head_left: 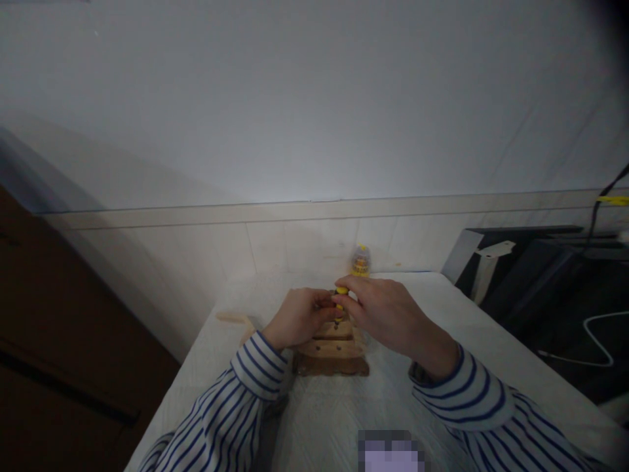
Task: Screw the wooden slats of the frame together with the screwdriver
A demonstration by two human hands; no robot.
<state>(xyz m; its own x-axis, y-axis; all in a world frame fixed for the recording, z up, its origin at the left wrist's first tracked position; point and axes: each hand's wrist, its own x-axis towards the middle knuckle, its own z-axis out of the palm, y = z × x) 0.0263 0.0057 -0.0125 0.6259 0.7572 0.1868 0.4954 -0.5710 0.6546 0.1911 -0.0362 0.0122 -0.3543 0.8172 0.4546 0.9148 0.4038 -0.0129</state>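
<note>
My right hand is closed in a pinch on the top of a small yellow-and-black object, whose kind I cannot make out. From the other side, my left hand has its fingertips drawn together at the lower part of that same object. Both hands are over a small wooden piece with stepped boards and dark holes in its front. My fingers and wrists hide its upper part and its left side.
Behind my hands stands a clear bottle with yellow marks. A pale wooden strip lies left on the white-covered table. Dark panels and a white cable are at the right. A pale wall runs behind.
</note>
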